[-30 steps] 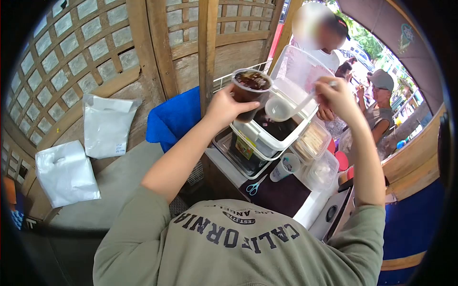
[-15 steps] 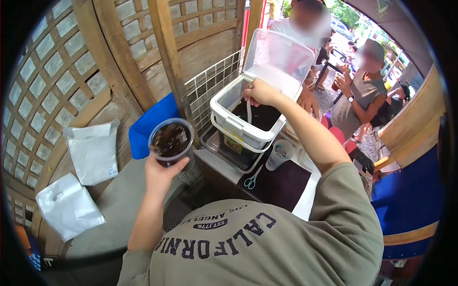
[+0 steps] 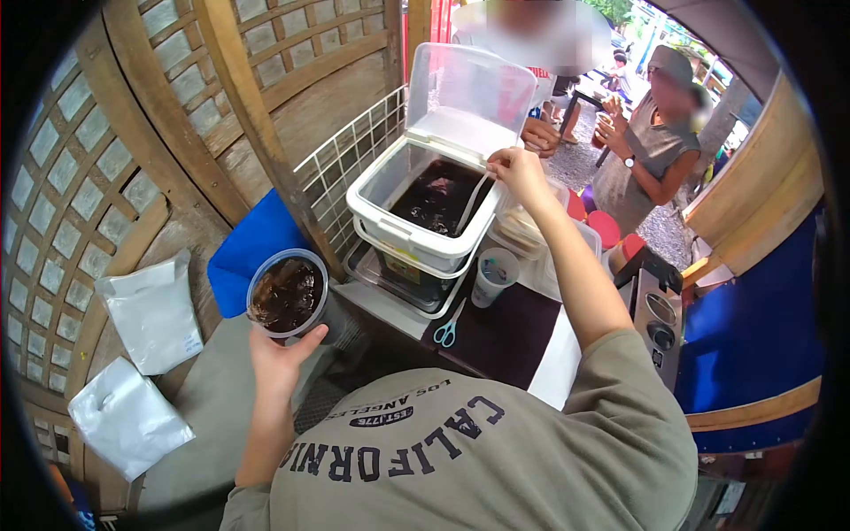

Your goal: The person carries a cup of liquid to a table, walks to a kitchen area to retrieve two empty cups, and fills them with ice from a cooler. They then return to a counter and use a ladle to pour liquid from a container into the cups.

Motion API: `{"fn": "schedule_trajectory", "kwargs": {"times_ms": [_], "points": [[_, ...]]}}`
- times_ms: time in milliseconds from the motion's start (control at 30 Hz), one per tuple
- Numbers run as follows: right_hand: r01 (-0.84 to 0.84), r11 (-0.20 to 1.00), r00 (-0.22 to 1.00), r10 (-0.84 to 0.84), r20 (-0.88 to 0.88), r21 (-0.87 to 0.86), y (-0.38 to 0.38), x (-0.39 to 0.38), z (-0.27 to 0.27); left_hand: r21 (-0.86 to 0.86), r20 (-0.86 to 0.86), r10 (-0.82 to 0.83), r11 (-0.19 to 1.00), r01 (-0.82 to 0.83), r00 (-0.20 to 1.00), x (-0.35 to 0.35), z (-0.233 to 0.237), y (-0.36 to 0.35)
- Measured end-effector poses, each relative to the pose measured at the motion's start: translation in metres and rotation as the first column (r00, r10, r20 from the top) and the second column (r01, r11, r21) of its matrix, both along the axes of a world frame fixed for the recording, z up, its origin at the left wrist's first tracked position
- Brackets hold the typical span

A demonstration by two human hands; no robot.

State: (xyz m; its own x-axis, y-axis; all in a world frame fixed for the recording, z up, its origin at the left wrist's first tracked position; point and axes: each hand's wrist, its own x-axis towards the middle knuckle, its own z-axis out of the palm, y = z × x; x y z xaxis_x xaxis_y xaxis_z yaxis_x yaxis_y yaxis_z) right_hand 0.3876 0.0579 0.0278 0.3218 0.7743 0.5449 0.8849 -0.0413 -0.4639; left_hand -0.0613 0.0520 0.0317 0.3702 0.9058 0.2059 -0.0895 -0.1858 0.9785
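My left hand [image 3: 279, 358] grips a clear plastic cup [image 3: 329, 319] of dark brown drink with lumps or ice in it. To its right stands a clear tub with a white rim [image 3: 390, 221], its transparent lid [image 3: 469, 93] swung up at the back. Dark liquid [image 3: 434, 199] partly fills the tub. My right hand [image 3: 521, 173] is at the tub's right rim, fingers pinched on the upper end of a utensil with a long white handle [image 3: 476, 202]. The handle slants down into the liquid, which hides its lower end.
Scissors [image 3: 446, 333] and a printed cup [image 3: 494, 274] are on the counter before the tub. Plastic containers [image 3: 522, 226] and red-lidded jars [image 3: 604, 228] stand to the right. Plastic bags [image 3: 150, 310] lie at left, near a blue panel [image 3: 257, 243]. People [image 3: 651, 142] stand beyond the counter.
My right hand has moved from over the tub to its right rim, and the white handle now leans at that side. My left hand still holds the filled cup. The view has shifted right.
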Motion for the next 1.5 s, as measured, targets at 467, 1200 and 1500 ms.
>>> {"fn": "schedule_trajectory", "kwargs": {"times_ms": [467,1200,1500], "points": [[0.092,0.978,0.989,-0.069,-0.128,0.185,-0.014,0.001,-0.046,0.057,0.037,-0.070,0.996,0.068,0.997,0.028,0.012,-0.013],[0.406,0.914,0.912,-0.406,-0.059,-0.023,-0.046,0.037,-0.091,0.089,0.007,-0.071,0.994,0.070,0.997,0.060,0.045,-0.019],[0.490,0.863,0.843,-0.505,-0.187,-0.121,-0.041,0.059,-0.114,0.148,-0.010,-0.159,0.976,0.159,0.987,0.146,0.061,0.032]]}}
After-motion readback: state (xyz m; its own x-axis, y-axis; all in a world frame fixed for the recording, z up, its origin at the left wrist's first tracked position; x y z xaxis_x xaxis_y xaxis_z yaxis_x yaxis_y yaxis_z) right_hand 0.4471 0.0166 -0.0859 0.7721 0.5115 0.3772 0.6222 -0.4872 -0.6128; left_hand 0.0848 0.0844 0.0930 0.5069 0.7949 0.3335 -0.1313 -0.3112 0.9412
